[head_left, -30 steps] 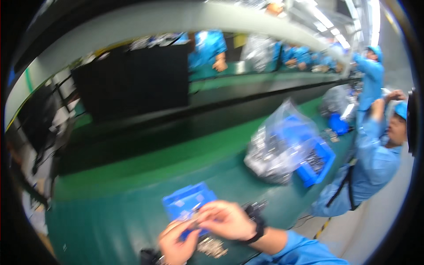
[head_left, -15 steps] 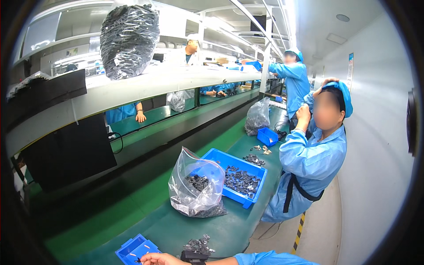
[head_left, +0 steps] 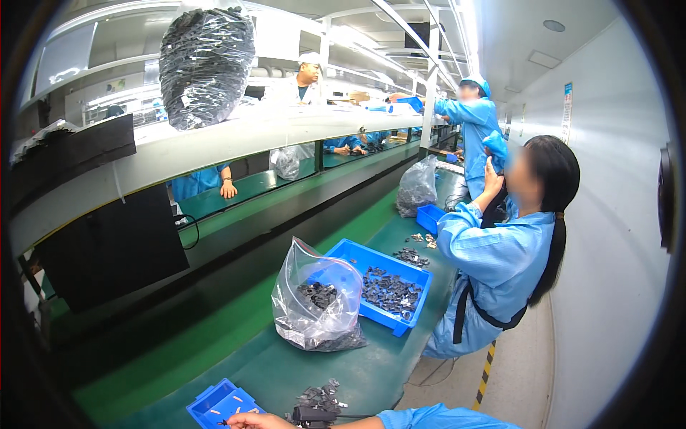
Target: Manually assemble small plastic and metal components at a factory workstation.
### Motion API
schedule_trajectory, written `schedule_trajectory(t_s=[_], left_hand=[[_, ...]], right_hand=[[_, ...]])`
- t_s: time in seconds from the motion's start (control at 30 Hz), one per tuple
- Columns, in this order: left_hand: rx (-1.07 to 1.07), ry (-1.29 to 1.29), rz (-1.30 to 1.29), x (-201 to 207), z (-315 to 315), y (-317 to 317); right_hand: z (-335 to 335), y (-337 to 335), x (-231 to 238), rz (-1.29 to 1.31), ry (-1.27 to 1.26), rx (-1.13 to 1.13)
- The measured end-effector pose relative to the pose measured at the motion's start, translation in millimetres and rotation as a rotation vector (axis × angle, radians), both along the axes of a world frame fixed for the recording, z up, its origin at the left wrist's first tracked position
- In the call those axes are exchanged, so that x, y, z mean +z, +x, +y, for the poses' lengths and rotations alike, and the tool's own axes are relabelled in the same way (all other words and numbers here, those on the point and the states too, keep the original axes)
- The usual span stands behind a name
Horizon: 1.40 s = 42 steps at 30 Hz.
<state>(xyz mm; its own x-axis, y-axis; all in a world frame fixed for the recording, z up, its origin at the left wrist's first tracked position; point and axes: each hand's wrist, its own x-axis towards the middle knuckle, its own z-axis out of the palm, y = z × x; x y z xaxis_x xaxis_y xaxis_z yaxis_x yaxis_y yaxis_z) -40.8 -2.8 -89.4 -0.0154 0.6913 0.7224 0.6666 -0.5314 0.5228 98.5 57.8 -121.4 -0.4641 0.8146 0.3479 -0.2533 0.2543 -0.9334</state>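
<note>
At the lower edge my right hand (head_left: 259, 421) reaches in from the right, its fingers closed on a small black part (head_left: 224, 422). Only the upper side of the hand shows; the picture's edge cuts off the rest. It is over the near side of a small blue tray (head_left: 212, 392), which has a few thin copper-coloured pieces in it. A black box-shaped device (head_left: 312, 414) with a cable sits at my wrist. Beside it lies a loose pile of dark small parts (head_left: 321, 395) on the green bench (head_left: 268, 368). My left hand is out of view.
A clear plastic bag (head_left: 318, 304) of black parts leans by a large blue tray (head_left: 418, 318) of similar parts. Farther along stand another bag (head_left: 417, 187) and a blue bin (head_left: 429, 218). A co-worker (head_left: 500, 250) in blue sits at the right. A stuffed bag (head_left: 207, 68) rests on the shelf.
The co-worker at the right has taken off the blue cap, turned the head aside and now holds the cap up, with dark tied hair showing. My right hand has sunk slightly.
</note>
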Motion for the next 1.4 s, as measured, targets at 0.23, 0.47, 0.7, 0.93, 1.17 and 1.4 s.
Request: schedule_trajectory(t_s=[0.23, 0.47, 0.7, 0.93, 1.17, 1.4], left_hand=[[-0.061, -0.011, 0.109, 9, 4, -4], [-0.06, -0.034, 0.025, 4, 1, -11], [-0.059, -0.024, 0.024, 6, 1, -11], [-0.016, -0.082, -0.084, -3, 2, -10], [-0.034, -0.103, -0.183, -24, 5, -19], [-0.064, -0.055, -0.056, -20, 10, -21]], right_hand=[[3, 10, 7, -0.107, 0.075, 0.031], [0, 6, 4, 0.047, 0.053, 0.044], [-3, 8, -4, 0.081, -0.121, 0.106], [1, 13, -10, -0.13, -0.043, 0.04], [1, 14, 5, -0.034, -0.017, -0.04], [8, 19, 15, -0.056, -0.036, 0.03]])
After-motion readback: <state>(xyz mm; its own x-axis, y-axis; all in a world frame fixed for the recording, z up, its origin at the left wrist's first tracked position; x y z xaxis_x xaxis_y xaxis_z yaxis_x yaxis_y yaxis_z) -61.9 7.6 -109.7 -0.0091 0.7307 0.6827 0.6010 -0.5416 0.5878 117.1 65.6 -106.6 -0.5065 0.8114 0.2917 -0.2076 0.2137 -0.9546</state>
